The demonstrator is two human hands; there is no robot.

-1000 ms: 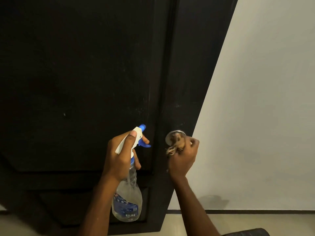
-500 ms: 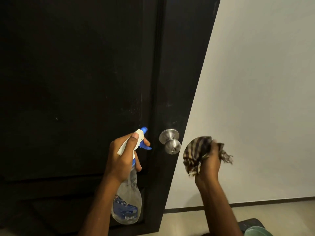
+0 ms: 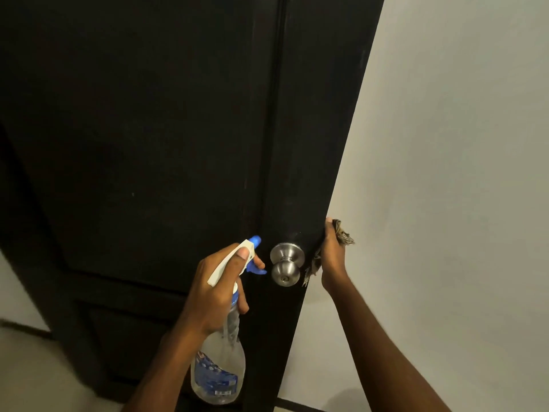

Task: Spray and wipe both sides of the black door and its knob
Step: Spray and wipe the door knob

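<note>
The black door [image 3: 148, 144] fills the left and middle of the head view, its free edge running down to the right. A silver round knob [image 3: 286, 266] sticks out near that edge. My left hand [image 3: 218, 288] grips a clear spray bottle [image 3: 219, 373] with a white and blue trigger head, its nozzle pointing at the knob from the left. My right hand [image 3: 332, 257] holds a checked cloth [image 3: 343, 234] against the door's edge, just right of the knob. Part of the cloth is hidden behind the hand and the edge.
A plain pale wall [image 3: 445, 173] takes up the right side, with a dark skirting strip [image 3: 300, 407] at its foot. Light floor [image 3: 35, 376] shows at the lower left beside the door.
My right hand came off the knob with the cloth, swung out to the right, then moved up onto the door's edge. The left hand keeps the bottle beside the knob.
</note>
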